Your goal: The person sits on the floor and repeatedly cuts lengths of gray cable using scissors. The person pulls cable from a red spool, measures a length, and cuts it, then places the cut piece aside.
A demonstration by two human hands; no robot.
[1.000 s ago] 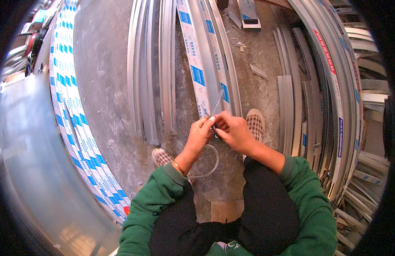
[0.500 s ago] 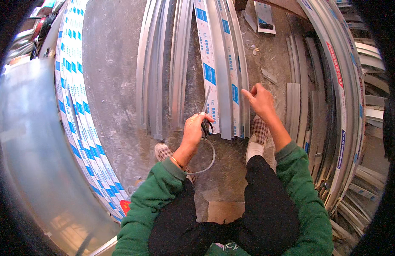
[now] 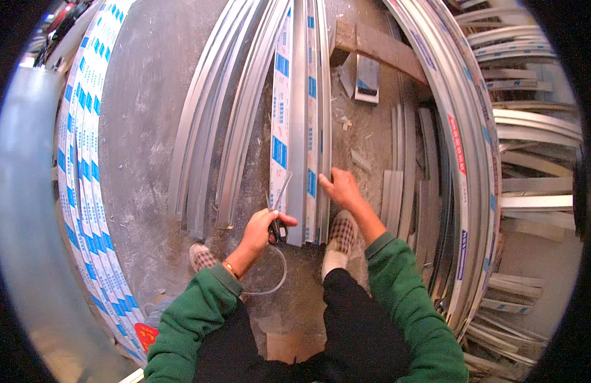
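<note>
So the black-handled scissors (image 3: 277, 227) are gripped in the left hand (image 3: 258, 231), fingers closed round the handles, blades pointed far and seen over the near end of a long profile (image 3: 280, 121) covered in blue-and-white film. A pale loop of strip or tube (image 3: 285, 271) is hung just below that hand; whether it's actually held can't be told. The right hand (image 3: 340, 188) is kept half curled at the right edge of the bundle, and whether anything's pinched there can't be made out. Progress-wise, probably early days: the scissors are already in hand, but no finished cut can be spotted and the film is still left on. The bare grey profiles (image 3: 196, 127) laid to the left on the floor (image 3: 136, 159) aren't touched by either hand.
</note>
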